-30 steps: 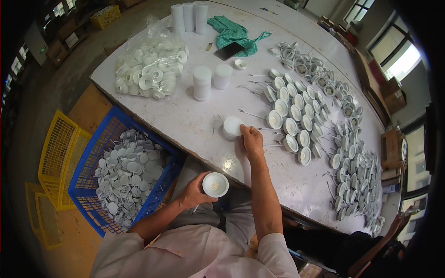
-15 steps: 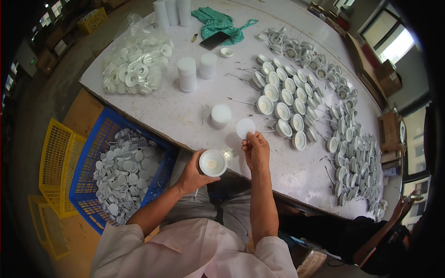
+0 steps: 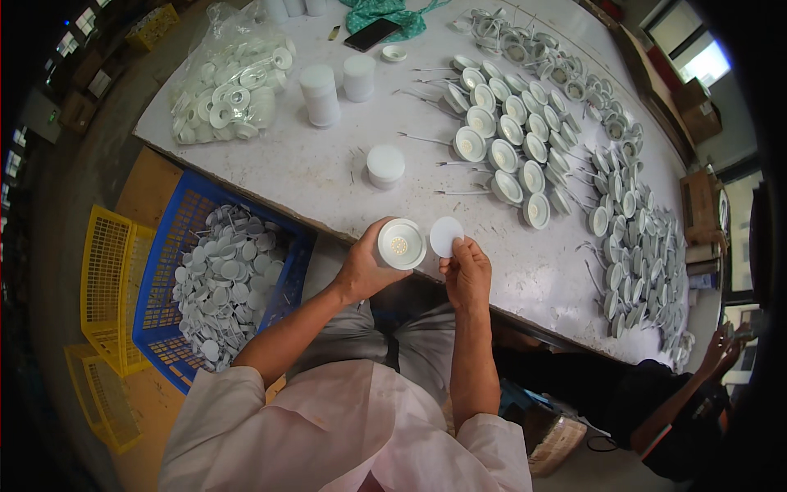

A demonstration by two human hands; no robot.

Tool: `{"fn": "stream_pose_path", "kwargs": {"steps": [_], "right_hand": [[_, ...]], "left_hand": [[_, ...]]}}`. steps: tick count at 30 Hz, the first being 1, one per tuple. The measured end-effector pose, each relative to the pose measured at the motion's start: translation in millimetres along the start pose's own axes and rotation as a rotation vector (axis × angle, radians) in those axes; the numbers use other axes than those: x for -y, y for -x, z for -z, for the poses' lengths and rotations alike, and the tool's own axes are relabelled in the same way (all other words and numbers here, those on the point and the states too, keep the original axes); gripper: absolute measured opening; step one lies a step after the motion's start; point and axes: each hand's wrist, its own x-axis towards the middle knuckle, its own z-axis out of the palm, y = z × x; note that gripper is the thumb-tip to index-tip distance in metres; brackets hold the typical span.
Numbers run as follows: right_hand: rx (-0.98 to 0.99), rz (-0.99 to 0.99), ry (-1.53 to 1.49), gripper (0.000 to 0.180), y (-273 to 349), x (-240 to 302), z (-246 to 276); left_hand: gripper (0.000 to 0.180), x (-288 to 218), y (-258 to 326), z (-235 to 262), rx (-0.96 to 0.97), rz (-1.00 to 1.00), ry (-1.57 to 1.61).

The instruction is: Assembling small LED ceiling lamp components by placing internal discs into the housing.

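My left hand point(image 3: 366, 266) grips a white round downlight housing point(image 3: 402, 243) by its rim, its open face turned up so the small LED dots inside show. Just to the right, my right hand point(image 3: 468, 271) pinches a thin white diffuser disc point(image 3: 447, 236) by its edge. Disc and housing are apart, side by side over the table's near edge. Beyond them stands a short stack of white discs point(image 3: 385, 166) on the table. Rows of similar downlights point(image 3: 509, 131) with wires lie to the right.
A blue crate point(image 3: 156, 316) full of finished-looking lights stands at left beside yellow crates point(image 3: 104, 287). On the table point(image 3: 270, 180) are a bag of white rings point(image 3: 225, 98), taller disc stacks point(image 3: 320, 97), a phone point(image 3: 372, 34) and green cloth point(image 3: 402, 16). Another person's arm point(image 3: 680, 402) shows at right.
Both hands have moved away from me and to the right, carrying the housing and the disc. The two pieces are closer together, and the view has shifted slightly.
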Motion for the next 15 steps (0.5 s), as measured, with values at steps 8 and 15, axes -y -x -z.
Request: {"fn": "stream_pose_path", "kwargs": {"steps": [8,15], "right_hand": [[0.005,0.0,0.19,0.016,17,-8,-3],[-0.027,0.077,0.298,0.018,20,-13,-9]], "left_hand": [[0.082,7,-4,-12,0.068,-0.002,0.011],[0.083,4,-1,-14,0.176,-0.022,0.106]]}}
